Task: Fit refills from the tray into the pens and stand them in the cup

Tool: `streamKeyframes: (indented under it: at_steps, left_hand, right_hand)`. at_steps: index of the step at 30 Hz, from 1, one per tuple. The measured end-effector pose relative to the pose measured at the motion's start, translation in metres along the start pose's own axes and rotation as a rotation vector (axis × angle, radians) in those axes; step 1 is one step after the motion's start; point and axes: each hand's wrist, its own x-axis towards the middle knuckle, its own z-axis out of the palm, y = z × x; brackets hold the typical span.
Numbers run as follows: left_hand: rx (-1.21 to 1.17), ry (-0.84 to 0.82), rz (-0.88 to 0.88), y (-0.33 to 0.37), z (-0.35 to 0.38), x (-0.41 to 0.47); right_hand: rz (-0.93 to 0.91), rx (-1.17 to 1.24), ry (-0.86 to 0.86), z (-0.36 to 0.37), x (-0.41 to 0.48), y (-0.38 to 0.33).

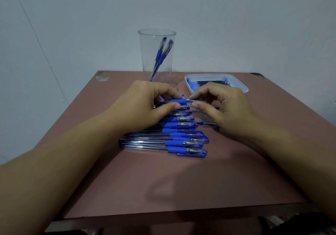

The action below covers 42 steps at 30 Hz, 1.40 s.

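Observation:
My left hand (145, 104) pinches a blue pen (179, 101) by its blue grip, held level above the pile. My right hand (220, 104) pinches the thin tip end of that same pen, thumb and forefinger close to the left hand's. Below them several blue capped pens (169, 140) lie side by side in a row on the table. A clear plastic cup (157, 56) stands at the back with two blue pens (162, 55) leaning in it. A white tray (236, 82) with blue refills sits at the back right, partly hidden by my right hand.
The table (181, 184) is reddish-brown, with its front edge near me and a pale wall close behind the cup. A loose pen cap (209, 124) lies by my right hand. Dark shapes show below the front edge.

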Motion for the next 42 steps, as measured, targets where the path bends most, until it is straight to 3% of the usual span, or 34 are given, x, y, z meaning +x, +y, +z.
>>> streamKeyframes:
  at_steps: [9, 14, 18, 21, 27, 33, 42]
  left_hand:
    - [0.007, 0.029, -0.025, -0.003, -0.004, 0.001]
    - [0.034, 0.028, -0.030, -0.004, -0.006, 0.001]
    - [0.042, 0.011, -0.034, -0.004, -0.006, 0.001]
    - [0.040, 0.010, -0.032, -0.004, -0.006, 0.001]
    - [0.026, 0.003, -0.012, -0.003, -0.004, 0.000]
    - [0.013, 0.007, 0.025, 0.000, -0.002, 0.000]
    - [0.040, 0.002, -0.021, -0.003, -0.003, 0.001]
  right_hand:
    - [0.064, -0.048, 0.034, -0.010, 0.002, 0.003]
    - [0.119, -0.328, -0.390, -0.022, 0.001, 0.009]
    - [0.102, -0.340, -0.481, -0.019, 0.001, 0.006]
    - [0.123, -0.270, -0.436, -0.020, 0.001, 0.004]
    - [0.013, -0.147, -0.026, -0.017, 0.001, -0.001]
    - [-0.032, -0.063, -0.073, -0.001, 0.005, -0.004]
    - [0.066, -0.078, 0.008, -0.021, -0.001, 0.007]
